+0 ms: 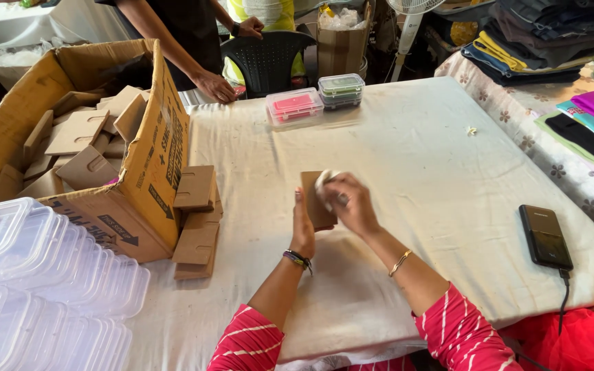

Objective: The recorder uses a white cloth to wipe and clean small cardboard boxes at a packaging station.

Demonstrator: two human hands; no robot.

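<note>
1. The left hand (303, 230) stands upright on edge over the white cloth table (407, 144), its fingers closed on a small brown cardboard piece (315, 199)
2. The right hand (349, 203) is just right of that piece, fingers pinched on a small white item (324, 180) pressed against the top of the cardboard
3. Left of the hands, a short stack of cardboard pieces (197, 220) leans against a big open cardboard box (142, 172)
4. Nearer, at far left, sit stacked clear plastic lids (36, 282)
5. Right of the hands lies a black phone (545, 236) with a cable
6. Beyond the hands, two small lidded boxes (314, 102) and another person's hand (216, 87) rest at the far edge
</note>
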